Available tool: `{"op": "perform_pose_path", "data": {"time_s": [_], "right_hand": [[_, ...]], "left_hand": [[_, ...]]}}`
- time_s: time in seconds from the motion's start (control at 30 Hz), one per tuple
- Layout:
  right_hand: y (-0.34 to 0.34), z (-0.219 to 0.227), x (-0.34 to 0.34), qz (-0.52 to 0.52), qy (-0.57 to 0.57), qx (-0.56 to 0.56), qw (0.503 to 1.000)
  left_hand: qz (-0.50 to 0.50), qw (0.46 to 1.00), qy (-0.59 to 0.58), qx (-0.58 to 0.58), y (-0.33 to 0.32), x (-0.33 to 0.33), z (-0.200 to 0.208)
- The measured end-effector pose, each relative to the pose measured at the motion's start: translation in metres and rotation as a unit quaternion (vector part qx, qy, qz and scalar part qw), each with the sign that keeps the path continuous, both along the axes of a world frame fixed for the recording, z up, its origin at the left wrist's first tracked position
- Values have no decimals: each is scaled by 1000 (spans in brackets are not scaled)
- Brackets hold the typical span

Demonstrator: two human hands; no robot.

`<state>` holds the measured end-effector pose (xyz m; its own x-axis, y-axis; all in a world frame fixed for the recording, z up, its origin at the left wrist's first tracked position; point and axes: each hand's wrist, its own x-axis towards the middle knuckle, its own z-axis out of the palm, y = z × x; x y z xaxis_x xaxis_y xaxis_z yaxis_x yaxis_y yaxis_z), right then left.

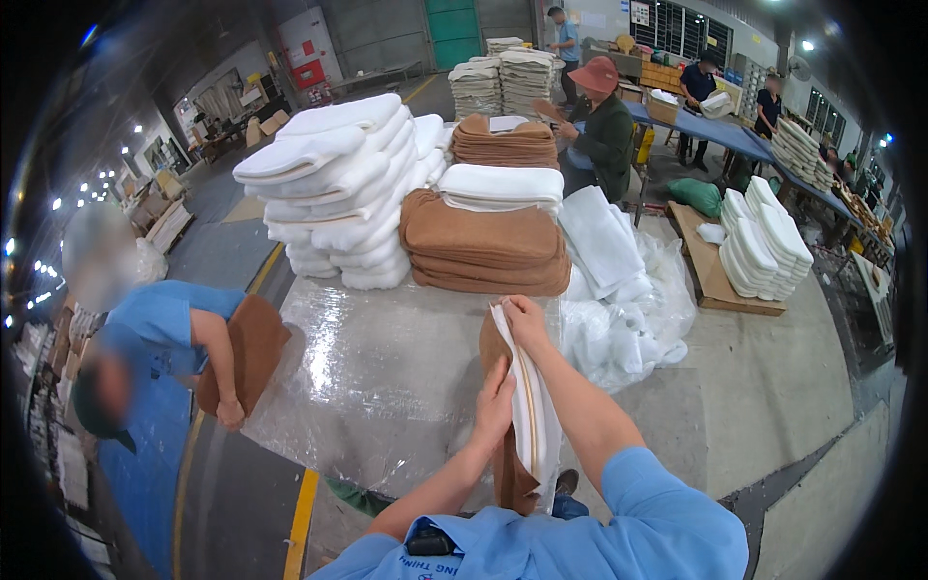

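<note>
Upright on its edge in front of me stands a brown cushion (496, 340), its white side strip (534, 411) with a thin tan line, perhaps a zip, facing up and right. My right hand (526, 321) pinches its far upper corner. Lower down, my left hand (493, 404) grips the brown face with its fingers along the edge. The cushion's near end reaches my shirt front. Below it lies the plastic-covered table (362, 387). Just beyond the hands rises a stack of brown cushions (483, 246), topped with white cushion pads (503, 184).
A tall pile of white pads (329, 184) stands at the table's back left. Clear plastic wrap (628, 329) bunches at the right. A co-worker at left handles another brown cushion (246, 356); one in a red hat (596, 73) stands behind the stacks. White cushions (764, 242) sit on cardboard at far right.
</note>
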<state>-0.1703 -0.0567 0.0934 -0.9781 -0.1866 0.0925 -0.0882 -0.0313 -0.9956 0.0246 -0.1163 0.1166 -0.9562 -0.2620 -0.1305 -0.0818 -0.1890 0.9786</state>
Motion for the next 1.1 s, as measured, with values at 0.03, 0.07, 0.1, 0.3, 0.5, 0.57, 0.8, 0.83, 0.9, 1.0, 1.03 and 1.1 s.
{"op": "perform_pose_path", "data": {"time_s": [0.03, 0.07, 0.1, 0.3, 0.5, 0.57, 0.8, 0.83, 0.9, 1.0, 1.03, 1.1], "right_hand": [[-3, 2, 1, 10, 4, -24, 1000], [-5, 4, 3, 18, 7, -47, 999], [1, 2, 3, 23, -15, -72, 997], [63, 9, 2, 46, -23, -241, 969], [94, 58, 55, 86, 0, -317, 945], [112, 71, 71, 71, 5, -315, 946], [160, 100, 121, -53, 73, -313, 945], [176, 92, 130, -44, 86, -328, 940], [189, 75, 155, -55, 82, -321, 942], [178, 50, 209, -121, 14, -279, 952], [174, 33, 223, -145, -44, -300, 942], [163, 0, 241, -187, -163, -346, 905]], "left_hand": [[8, 999, 13, 33, -6, -9, -3], [-22, 990, 67, 123, -22, -22, -4], [2, 994, 28, 107, -32, -32, -2], [-63, 976, -173, 117, -47, -72, -11], [-214, 905, -93, 356, -75, -38, -60], [-220, 932, -36, 286, -75, -40, -56], [-165, 982, 57, 70, -101, -30, 32], [-156, 985, 68, 26, -103, -27, 51], [-157, 983, 78, -58, -93, -18, 91], [-164, 964, 43, -204, -72, -3, 135], [-178, 951, 24, -250, -58, -2, 143], [-233, 885, -9, -403, -26, 3, 164]]}}
